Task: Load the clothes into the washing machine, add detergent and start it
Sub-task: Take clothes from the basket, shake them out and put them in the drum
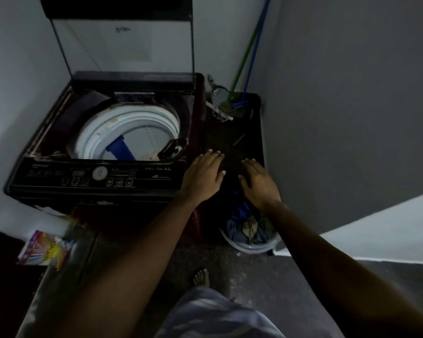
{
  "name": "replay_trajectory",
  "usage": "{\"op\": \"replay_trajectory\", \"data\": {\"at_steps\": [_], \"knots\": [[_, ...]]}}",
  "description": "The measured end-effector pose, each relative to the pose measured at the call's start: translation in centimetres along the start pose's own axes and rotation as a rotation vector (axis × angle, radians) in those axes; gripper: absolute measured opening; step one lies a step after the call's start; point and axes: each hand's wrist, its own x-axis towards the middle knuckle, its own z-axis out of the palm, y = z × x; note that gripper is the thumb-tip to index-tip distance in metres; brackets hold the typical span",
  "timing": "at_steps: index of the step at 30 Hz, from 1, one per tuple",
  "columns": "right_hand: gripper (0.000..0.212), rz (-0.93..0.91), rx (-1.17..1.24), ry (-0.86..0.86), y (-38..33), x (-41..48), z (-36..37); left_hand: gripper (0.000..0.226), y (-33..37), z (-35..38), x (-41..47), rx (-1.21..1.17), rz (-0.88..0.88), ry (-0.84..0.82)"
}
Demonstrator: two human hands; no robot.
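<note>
Against grey walls [352,93], washing machine [95,176], lid [132,45] raised; dark floor [230,264]

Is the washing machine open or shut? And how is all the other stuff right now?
Washing machine lid, open, standing up.
Drum, nearly empty.
Bucket, filled with clothes.
Detergent packet, lying beside the washing machine; opened or not, cannot tell.
Left hand, open, holding nothing.
Right hand, open, over the clothes.
Mops, leaning in the corner.
</note>
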Motion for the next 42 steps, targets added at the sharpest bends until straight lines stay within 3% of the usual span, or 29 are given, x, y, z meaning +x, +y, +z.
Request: {"op": "replay_trajectory", "data": {"at_steps": [9,19,28,35,38,42], "knots": [[0.043,0.219,-0.003,0.024,6.3,-4.0,1.8,0.053,2.4,7.0,1.1,-0.052,0.12,-0.178],[0.047,0.372,0.005,-0.075,14.6,-6.0,8.5,0.052,2.2,17.9,1.6,-0.086,0.083,-0.322],[0.042,0.303,-0.027,-0.163,26.7,-4.9,22.2,0.052,-1.8,36.1,2.7,-0.057,-0.039,-0.304],[0.049,0.246,-0.008,-0.165,33.5,-0.4,30.2,0.08,-4.8,47.5,4.2,-0.136,-0.227,-0.435],[0.048,0.25,0.017,-0.145,34.1,-0.2,31.1,0.062,-4.3,48.9,4.7,-0.034,-0.299,-0.48],[0.042,0.208,0.037,-0.094,33.4,-1.7,30.1,0.03,-3.5,46.6,5.7,0.01,-0.331,-0.371]]}}
